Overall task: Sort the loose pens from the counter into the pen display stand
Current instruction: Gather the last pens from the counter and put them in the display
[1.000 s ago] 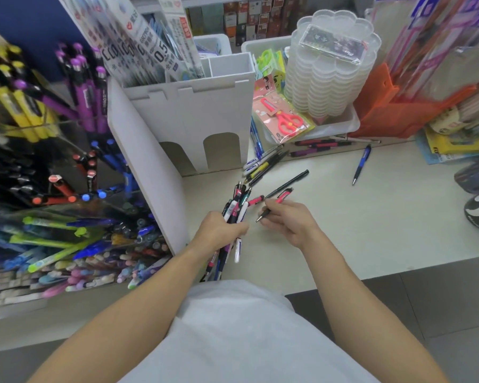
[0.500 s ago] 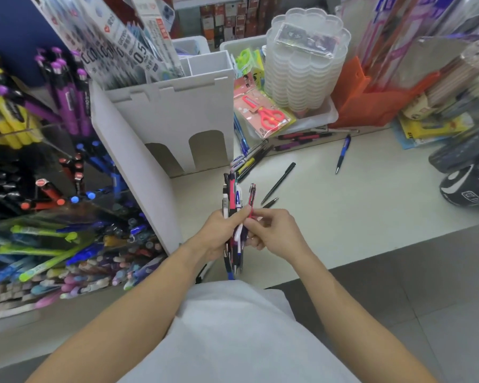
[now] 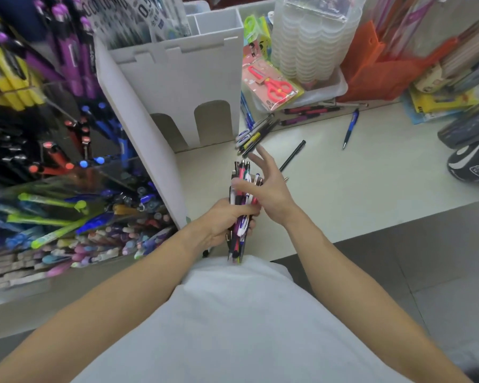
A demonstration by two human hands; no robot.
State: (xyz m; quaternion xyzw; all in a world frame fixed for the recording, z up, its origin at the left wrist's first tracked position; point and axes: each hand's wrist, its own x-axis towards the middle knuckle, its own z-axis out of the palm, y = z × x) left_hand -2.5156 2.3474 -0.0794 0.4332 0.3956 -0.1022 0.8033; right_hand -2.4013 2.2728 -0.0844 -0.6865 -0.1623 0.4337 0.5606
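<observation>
The left hand (image 3: 221, 219) is clamped around a bundle of pens (image 3: 241, 208), holding it upright above the worktop (image 3: 357, 183). Half a second ago the right hand (image 3: 268, 189) was pinching a pink pen against this bundle; now its fingers are spread and straight, with only the thumb resting on the bundle, so that pen has joined the others. I judge that the right hand is now free to collect more. Loose pens remain on the worktop: a black pen (image 3: 293, 154), a blue pen (image 3: 350, 128) and a small pile (image 3: 256, 134) beside the white cardboard holder (image 3: 177, 87). The pen display stand (image 3: 53, 161) is at the left.
</observation>
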